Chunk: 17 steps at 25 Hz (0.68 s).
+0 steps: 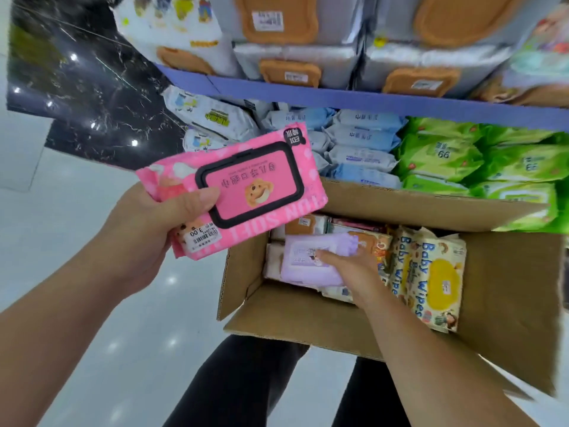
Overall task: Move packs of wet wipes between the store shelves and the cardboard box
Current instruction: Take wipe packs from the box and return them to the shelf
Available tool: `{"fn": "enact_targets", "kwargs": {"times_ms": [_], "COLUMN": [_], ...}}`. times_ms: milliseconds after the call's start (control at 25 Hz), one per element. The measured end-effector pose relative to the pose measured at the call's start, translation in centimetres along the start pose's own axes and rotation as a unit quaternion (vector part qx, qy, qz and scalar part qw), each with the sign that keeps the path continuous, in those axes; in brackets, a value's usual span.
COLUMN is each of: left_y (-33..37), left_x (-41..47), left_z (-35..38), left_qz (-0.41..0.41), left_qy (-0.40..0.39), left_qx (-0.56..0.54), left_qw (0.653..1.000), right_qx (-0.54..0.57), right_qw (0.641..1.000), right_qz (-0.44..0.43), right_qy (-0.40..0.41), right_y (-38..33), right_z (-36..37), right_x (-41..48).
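We log: cardboard box [508, 272] holds Baby Wipes packs [440, 278] and a lilac pack [308, 260], gripped by our right hand [354, 269]; our left hand [147, 229] clasps a pink pack [246, 192]

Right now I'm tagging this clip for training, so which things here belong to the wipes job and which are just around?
In the job: pink pack held in the left hand; purple pack held by the right hand; cardboard box; Baby Wipes packs in it; shelf with its stock.
Just around: dark marble panel; pale floor; dark trousers.
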State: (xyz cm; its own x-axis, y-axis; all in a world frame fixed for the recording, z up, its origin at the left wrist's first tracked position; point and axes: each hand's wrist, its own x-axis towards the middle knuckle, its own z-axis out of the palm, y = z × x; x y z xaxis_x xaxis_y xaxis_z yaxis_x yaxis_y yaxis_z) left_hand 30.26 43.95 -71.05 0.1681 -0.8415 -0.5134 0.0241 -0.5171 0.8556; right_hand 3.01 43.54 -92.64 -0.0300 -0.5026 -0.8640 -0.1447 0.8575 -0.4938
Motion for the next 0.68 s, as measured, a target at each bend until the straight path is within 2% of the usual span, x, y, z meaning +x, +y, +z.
{"fn": "enact_targets", "kwargs": {"times_ms": [120,280,520,600,680], "left_y": [6.4,17.2,31.5,35.5,39.9], "left_x": [-3.5,-9.0,-13.8,-14.6,-15.0], "left_z": [0.7,1.6,2.5,2.4,2.4], "left_qz": [0.01,0.071,0.202,0.245,0.268], "left_qy": [-0.001,-0.012,0.03,0.013,-0.007], "left_qx": [-0.014,-0.054,-0.117,-0.125,-0.086], "left_qw": [1.0,0.996,0.972,0.961,0.96], "right_qx": [0.034,0.056,0.097,0.093,0.096], "right_qw": [0.998,0.986,0.94,0.922,0.907], "right_qz": [-0.06,-0.155,-0.323,-0.374,-0.41], "right_qy": [-0.011,-0.022,-0.043,-0.025,-0.021], "right_y": [-6.8,-16.1,-29.2,-32.7,-35.8], "right_z": [-5.6,-12.0,-17.2,-18.0,-19.0], "right_x": [-9.6,-23.3,-39.7,-42.9,-45.7]}}
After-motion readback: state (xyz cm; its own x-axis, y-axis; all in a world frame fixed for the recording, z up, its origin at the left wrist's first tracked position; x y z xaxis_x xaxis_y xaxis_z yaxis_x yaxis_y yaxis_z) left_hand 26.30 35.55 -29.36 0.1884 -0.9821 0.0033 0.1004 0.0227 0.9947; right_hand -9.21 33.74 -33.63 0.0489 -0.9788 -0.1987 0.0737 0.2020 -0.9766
